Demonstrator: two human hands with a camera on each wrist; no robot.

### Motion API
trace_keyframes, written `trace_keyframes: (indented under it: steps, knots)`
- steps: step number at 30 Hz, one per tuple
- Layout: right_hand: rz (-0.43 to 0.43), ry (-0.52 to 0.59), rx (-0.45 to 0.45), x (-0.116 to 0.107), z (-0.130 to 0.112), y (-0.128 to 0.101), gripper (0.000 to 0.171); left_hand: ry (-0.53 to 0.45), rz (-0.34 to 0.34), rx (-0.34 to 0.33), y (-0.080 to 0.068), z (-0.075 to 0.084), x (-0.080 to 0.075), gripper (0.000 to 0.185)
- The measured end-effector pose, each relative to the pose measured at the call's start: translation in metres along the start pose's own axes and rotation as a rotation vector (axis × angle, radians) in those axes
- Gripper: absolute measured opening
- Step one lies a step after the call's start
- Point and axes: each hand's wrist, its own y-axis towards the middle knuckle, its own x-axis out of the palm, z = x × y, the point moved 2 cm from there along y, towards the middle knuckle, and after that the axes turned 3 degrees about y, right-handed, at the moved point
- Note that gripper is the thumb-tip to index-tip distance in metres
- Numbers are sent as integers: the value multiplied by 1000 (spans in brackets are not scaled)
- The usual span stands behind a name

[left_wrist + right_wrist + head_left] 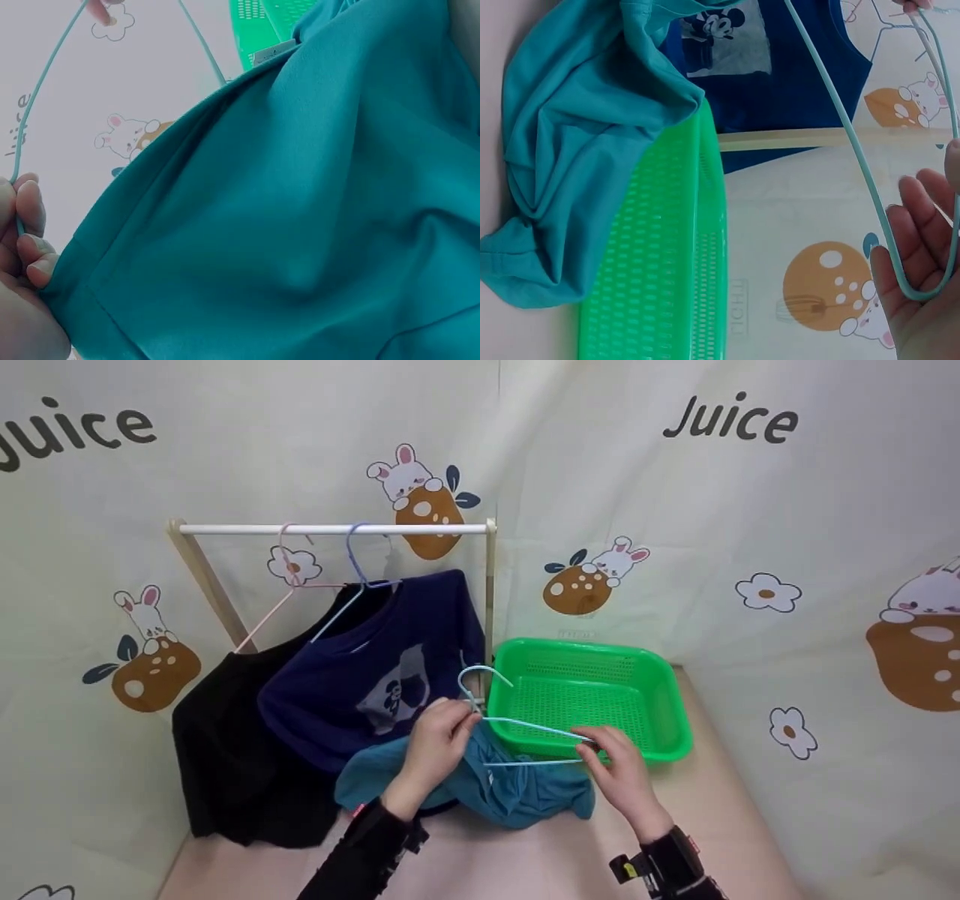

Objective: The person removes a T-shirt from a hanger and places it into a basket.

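Hands (439, 735) (616, 761) both grip hanger (525, 727); wrist views show teal shirt (300, 210) closely.

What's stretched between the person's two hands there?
A light blue hanger spans from the left hand to the right hand, with a teal shirt draped under it. The head view shows it best.

rack (330, 529) at 10 o'clock | navy shirt (375, 660) on blue hanger (358, 556) | black shirt (225, 750) on pink hanger (289, 562) | green basket (671, 712) at 3 o'clock
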Motion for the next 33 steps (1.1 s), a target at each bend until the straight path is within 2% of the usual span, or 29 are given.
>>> trace_keyframes:
  steps: [6, 10, 15, 20, 26, 33]
  knots:
    - [62, 2, -15, 2, 2, -2, 21, -14, -40, 12, -2, 0, 5, 17]
    - [108, 4, -12, 1, 4, -2, 21, 5, -60, 7, -4, -2, 4, 5]
    - [157, 2, 24, -4, 8, -3, 21, 148, -47, 6, -9, -11, -2, 29]
    - [204, -17, 44, -14, 14, -3, 21, 235, -43, 9, -17, -24, -6, 20]
    - [224, -42, 70, -26, 20, -3, 19, 186, -72, -26, -24, -31, -5, 12]
    - [231, 2, 164, -43, 31, -8, 17, 162, -74, -58, -29, -35, -4, 10]
